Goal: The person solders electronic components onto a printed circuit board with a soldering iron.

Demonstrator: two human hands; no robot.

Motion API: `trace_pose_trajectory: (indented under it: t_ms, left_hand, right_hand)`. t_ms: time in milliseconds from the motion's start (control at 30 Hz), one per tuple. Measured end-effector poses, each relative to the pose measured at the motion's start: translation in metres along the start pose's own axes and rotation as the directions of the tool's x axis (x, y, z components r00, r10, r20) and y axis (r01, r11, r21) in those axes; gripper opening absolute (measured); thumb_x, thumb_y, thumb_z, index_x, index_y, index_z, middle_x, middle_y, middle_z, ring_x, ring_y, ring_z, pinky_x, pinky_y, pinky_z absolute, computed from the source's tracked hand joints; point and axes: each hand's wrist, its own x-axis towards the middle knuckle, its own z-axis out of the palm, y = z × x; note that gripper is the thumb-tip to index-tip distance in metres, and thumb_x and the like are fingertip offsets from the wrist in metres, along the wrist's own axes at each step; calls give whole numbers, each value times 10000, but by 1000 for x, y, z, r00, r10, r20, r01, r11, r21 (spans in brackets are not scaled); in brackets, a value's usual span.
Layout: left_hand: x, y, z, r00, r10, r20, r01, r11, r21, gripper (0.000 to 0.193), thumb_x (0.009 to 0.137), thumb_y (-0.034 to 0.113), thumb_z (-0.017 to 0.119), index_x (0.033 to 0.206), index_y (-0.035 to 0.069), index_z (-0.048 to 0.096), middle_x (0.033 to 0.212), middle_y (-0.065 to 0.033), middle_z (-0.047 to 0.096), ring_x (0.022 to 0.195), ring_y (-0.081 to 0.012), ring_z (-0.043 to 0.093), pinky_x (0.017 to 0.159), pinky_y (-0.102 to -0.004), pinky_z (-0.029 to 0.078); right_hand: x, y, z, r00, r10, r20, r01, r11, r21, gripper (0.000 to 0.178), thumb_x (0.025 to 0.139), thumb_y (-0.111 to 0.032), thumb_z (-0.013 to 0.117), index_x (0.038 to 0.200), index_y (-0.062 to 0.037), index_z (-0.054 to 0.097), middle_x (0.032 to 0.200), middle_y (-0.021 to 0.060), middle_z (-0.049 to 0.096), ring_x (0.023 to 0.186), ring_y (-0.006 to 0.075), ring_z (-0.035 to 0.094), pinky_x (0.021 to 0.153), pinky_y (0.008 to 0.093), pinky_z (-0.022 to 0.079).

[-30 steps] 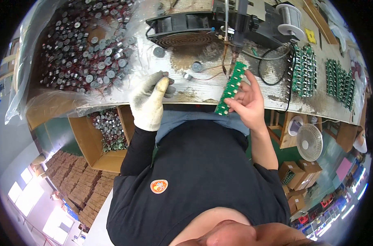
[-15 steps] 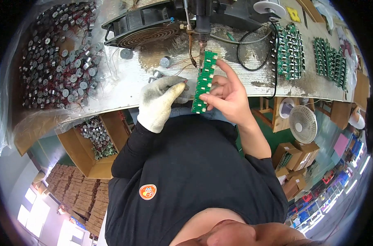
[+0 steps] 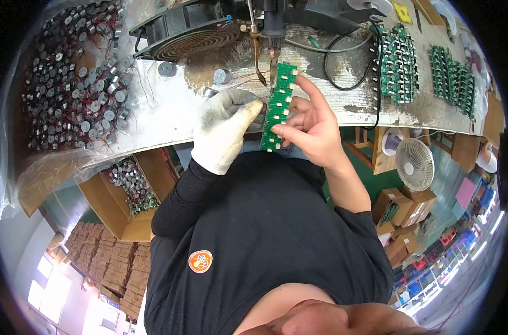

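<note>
Right now the bare right hand pinches a long green circuit board strip between thumb and fingers, with the index finger stretched up along its right edge. It holds the strip nearly upright over the front edge of the workbench. The strip's top end sits just under the tip of a fixed soldering tool that hangs down from above. The left hand, in a dirty white work glove, presses against the strip's left edge with its fingers curled together; whether it grips a small part there I cannot tell. Behind the strip stands a black fan housing with a round grille. At the far left lies a heap of small round metal parts with red leads on clear plastic sheeting, and a cardboard box below the bench holds more of them. To the right, 2 groups of finished green boards lie on the bench, and a small white fan stands lower down.
</note>
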Motion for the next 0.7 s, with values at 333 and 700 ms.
trace_pose_trajectory:
  t_ms: [333,700]
  left_hand:
    - [0,4,2,1000,-21,10,21,999,-25,178,891,106,612,986,-44,601,881,-88,656,775,-133,635,692,-257,521]
    - [3,5,0,1000,-10,13,10,1000,-19,174,885,127,624,984,-14,604,880,-71,652,765,-125,628,672,-255,513]
  right_hand:
    - [0,4,-1,999,-36,-7,35,999,-12,822,790,88,655,1455,-75,200,1060,156,588,741,141,632,555,232,522]
    - [4,1,2,997,-70,-21,70,997,8,826,790,93,651,1458,-82,198,1072,155,587,744,136,634,562,228,520]
